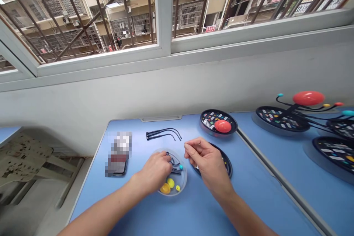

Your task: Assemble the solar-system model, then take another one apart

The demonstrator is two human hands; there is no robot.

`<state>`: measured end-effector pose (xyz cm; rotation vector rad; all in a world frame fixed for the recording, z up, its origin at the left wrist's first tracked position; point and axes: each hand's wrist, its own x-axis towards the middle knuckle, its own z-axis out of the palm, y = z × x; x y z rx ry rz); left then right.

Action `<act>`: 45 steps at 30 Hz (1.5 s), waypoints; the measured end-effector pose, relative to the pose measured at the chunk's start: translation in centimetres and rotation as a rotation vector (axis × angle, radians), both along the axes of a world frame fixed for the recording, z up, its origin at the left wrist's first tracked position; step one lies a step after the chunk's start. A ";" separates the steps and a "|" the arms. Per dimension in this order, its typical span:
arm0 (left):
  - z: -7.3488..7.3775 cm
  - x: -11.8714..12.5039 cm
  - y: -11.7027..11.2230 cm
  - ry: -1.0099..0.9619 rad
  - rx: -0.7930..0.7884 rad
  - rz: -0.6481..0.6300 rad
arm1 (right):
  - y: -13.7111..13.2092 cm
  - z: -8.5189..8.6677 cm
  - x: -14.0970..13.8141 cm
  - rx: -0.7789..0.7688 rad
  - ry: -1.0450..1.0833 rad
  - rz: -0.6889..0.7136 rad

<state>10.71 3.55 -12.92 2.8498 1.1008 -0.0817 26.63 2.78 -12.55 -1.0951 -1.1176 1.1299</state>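
Note:
My left hand [158, 171] is over a clear round tub [184, 182], its fingers closed on a thin black curved rod [173, 160] that is partly hidden by the fingers. In the tub lie an orange ball [165, 188], a yellow ball [170, 183], a small yellow bead [178, 188] and a small turquoise ball [181, 167]. To the right, my right hand [208, 164] is raised with thumb and forefinger pinched together; whatever they hold, if anything, cannot be made out. Behind it a black round base [228, 164] is partly covered.
Several black curved rods [163, 132] lie beyond the tub. A phone [120, 160] is at the left. A patterned black base [206, 120] with red domes [222, 126] stands at the back. On the adjoining table [279, 155] is a model with a red ball [308, 98].

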 end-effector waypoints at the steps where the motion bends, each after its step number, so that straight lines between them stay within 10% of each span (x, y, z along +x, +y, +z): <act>1: 0.0 -0.1 0.0 -0.009 0.002 -0.026 | 0.0 0.0 0.0 0.001 -0.002 0.000; 17: 0.2 0.3 0.8 0.023 0.025 -0.100 | 0.2 -0.3 0.1 -0.010 -0.005 -0.026; 30: 0.9 0.0 -1.3 -1.261 -0.681 0.664 | -0.3 -0.5 -0.4 0.021 -0.281 0.142; 38: 0.4 0.3 -1.0 -1.598 -0.823 0.724 | -0.4 -0.8 -1.2 0.070 -0.387 0.362; 45: -0.6 -0.7 -0.3 -1.625 -0.969 0.733 | 0.3 -0.9 -0.7 0.047 -0.443 0.246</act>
